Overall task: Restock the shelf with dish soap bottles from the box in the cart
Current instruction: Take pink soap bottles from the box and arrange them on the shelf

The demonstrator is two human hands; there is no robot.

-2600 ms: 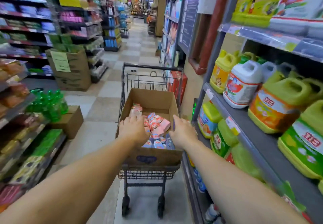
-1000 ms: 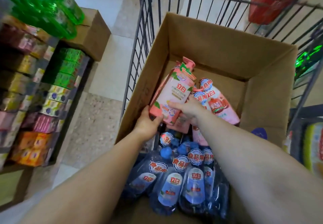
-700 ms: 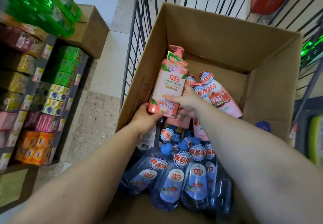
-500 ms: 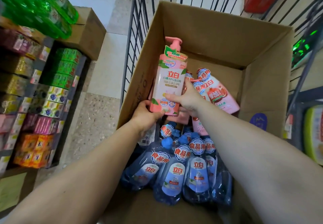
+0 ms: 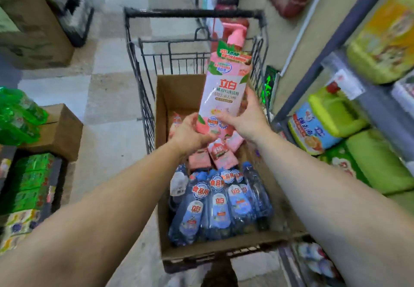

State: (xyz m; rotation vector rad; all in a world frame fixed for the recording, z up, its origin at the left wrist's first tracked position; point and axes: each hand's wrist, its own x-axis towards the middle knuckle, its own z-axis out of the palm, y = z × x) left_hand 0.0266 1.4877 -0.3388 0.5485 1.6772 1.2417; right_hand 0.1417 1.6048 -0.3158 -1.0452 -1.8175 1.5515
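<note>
Pink bottle (image 5: 224,89): you hold a tall, smooth plastic pump bottle, upright and leaning slightly right, raised above the box, its pink pump head at the top and a glossy white-and-pink label down the front.
Box (image 5: 179,89): open brown corrugated cardboard with matte walls, sitting inside the cart.
Box contents: more pink bottles (image 5: 220,154) lie jumbled in the middle; translucent blue bottles (image 5: 218,208) with round red-lettered stickers lie packed side by side at the end nearest you.
Cart (image 5: 143,98): dark wire mesh with a black bar along the far end.
Floor (image 5: 107,98): pale checked tiles along a shop aisle.
Shelf (image 5: 349,28): metal racking on your right, carrying chunky yellow-green jugs (image 5: 331,111) with handles.
Left side: green packs and a small cardboard carton (image 5: 60,129) low beside the aisle.
Left hand (image 5: 190,133): your fingers curl under the bottle's base and cup it.
Right hand (image 5: 246,118): your fingers wrap the lower body of the bottle, thumb across the label front.
</note>
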